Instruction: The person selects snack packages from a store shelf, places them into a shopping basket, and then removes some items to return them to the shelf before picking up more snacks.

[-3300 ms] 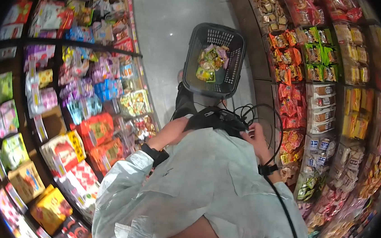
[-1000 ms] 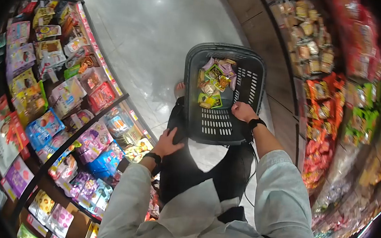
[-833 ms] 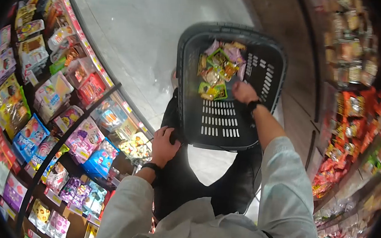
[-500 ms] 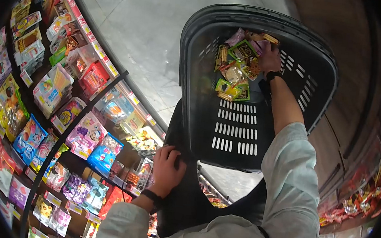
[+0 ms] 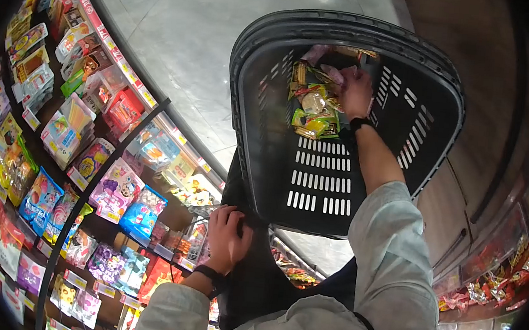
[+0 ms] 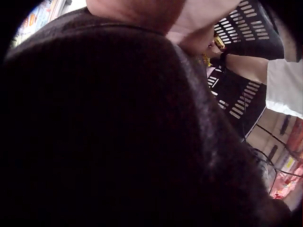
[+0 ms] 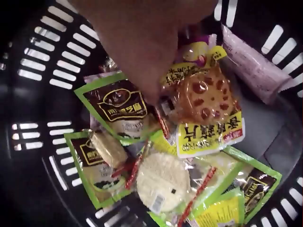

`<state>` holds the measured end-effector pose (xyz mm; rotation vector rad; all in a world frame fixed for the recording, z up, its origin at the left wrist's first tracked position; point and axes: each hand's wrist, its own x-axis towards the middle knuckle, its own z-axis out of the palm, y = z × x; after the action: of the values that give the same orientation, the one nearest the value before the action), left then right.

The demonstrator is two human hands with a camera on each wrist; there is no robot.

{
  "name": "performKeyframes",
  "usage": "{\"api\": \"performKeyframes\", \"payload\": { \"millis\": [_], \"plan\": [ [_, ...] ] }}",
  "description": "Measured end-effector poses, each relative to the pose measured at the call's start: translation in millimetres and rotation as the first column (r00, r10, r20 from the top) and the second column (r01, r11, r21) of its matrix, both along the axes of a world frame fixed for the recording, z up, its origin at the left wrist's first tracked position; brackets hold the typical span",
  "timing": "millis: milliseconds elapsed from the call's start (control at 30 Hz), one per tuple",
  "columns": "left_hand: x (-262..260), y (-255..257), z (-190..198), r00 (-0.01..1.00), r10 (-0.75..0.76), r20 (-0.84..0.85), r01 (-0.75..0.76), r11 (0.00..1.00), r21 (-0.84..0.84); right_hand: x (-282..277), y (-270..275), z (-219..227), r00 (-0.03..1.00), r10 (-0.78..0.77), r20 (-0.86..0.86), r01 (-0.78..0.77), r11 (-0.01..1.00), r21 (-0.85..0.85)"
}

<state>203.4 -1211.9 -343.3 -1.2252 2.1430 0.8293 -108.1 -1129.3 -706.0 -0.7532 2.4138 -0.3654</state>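
Observation:
My right hand (image 5: 355, 92) reaches inside the black basket (image 5: 319, 219), among small wrapped snacks (image 5: 315, 101). In the right wrist view that hand (image 7: 142, 42) covers the top, its fingers touching a yellow packet with a spotted brown snack (image 7: 208, 101); whether they pinch it cannot be told. Around it lie green-edged packets (image 7: 116, 106), a round pale cracker (image 7: 162, 182) and a pink-wrapped piece (image 7: 253, 61). My left hand (image 5: 229, 240) rests on the dark-clothed knee, fingers loosely bent, holding nothing. In the left wrist view dark cloth (image 6: 104, 127) fills most of the picture.
Shelves of bagged sweets (image 5: 117, 190) with price tags run along the left. Grey floor (image 5: 180, 44) lies beyond the basket. At the right are brown panels (image 5: 458, 182) and a low rack of red packets (image 5: 493, 285). A black cable (image 6: 265, 158) hangs below the basket.
The view has come closer over the basket, and my right hand has moved from its near right part up to the snacks. My left hand stays at the knee.

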Motion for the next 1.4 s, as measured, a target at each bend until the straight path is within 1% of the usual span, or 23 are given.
{"api": "performKeyframes", "payload": {
  "millis": [33,67,133,167,200,267,300,333,433,467,567,667,767,867,967,1067,1167,1267,1367,1400],
  "plan": [
    [0,0,-1,1.0,-0.004,-0.006,0.004,1.0,0.0,0,0,8,0.999,-0.005,-0.041,0.001,0.995,-0.096],
    [2,0,-2,1.0,-0.008,-0.01,0.008,1.0,0.001,2,2,16,0.994,-0.041,-0.1,0.027,0.991,-0.13],
    [0,1,-3,1.0,-0.003,-0.013,0.003,1.0,0.003,4,7,23,0.969,-0.225,0.105,0.236,0.966,-0.103],
    [-1,0,-4,1.0,0.003,-0.011,-0.003,1.0,0.004,9,11,26,0.926,-0.316,0.207,0.336,0.939,-0.072],
    [0,1,-3,1.0,0.009,-0.013,-0.009,1.0,0.007,17,20,25,0.915,-0.347,0.207,0.356,0.934,-0.008],
    [3,4,-6,1.0,0.002,-0.013,-0.002,1.0,-0.019,31,46,4,0.893,-0.408,0.189,0.396,0.913,0.103],
    [4,4,-9,1.0,-0.002,-0.014,0.002,0.999,-0.037,31,47,5,0.881,-0.438,0.179,0.414,0.897,0.154],
    [6,4,-9,1.0,0.001,-0.006,-0.001,0.999,-0.034,32,52,9,0.773,-0.58,0.258,0.496,0.805,0.324],
    [9,6,-12,1.0,0.01,0.012,-0.01,0.999,-0.031,50,66,9,0.813,-0.58,0.05,0.529,0.773,0.35],
    [9,6,-11,1.0,0.012,0.015,-0.011,0.999,-0.031,55,69,4,0.839,-0.542,0.038,0.496,0.792,0.356],
    [4,4,-9,1.0,0.018,-0.003,-0.018,1.0,-0.016,68,72,-17,0.896,-0.444,-0.007,0.425,0.852,0.305],
    [8,4,-9,1.0,0.022,-0.013,-0.022,1.0,-0.013,71,70,-37,0.874,-0.483,0.048,0.429,0.816,0.388],
    [10,3,-10,1.0,0.026,-0.016,-0.027,1.0,-0.014,73,62,-25,0.856,-0.516,0.031,0.475,0.809,0.345],
    [9,2,-11,0.999,0.031,-0.03,-0.031,0.999,-0.015,80,77,-39,0.848,-0.528,0.046,0.504,0.83,0.24],
    [10,0,-10,0.999,0.031,-0.035,-0.031,0.999,-0.008,77,75,-25,0.877,-0.48,0.035,0.453,0.849,0.273],
    [8,0,-10,0.999,0.029,-0.031,-0.03,1.0,-0.005,79,84,-37,0.877,-0.469,0.101,0.441,0.872,0.213],
    [6,0,-9,1.0,0.026,-0.013,-0.026,1.0,-0.003,83,78,-43,0.877,-0.475,0.071,0.446,0.86,0.246],
    [3,-1,-10,1.0,0.016,0.002,-0.016,1.0,-0.004,76,73,-53,0.82,-0.551,0.152,0.49,0.814,0.312],
    [-1,-2,-9,1.0,0.001,0.009,-0.001,1.0,0.002,64,57,-53,0.761,-0.619,0.193,0.506,0.754,0.419],
    [-2,-2,-7,1.0,-0.005,0.012,0.005,1.0,0.004,65,54,-58,0.785,-0.601,0.148,0.502,0.758,0.417]
  ]
}}
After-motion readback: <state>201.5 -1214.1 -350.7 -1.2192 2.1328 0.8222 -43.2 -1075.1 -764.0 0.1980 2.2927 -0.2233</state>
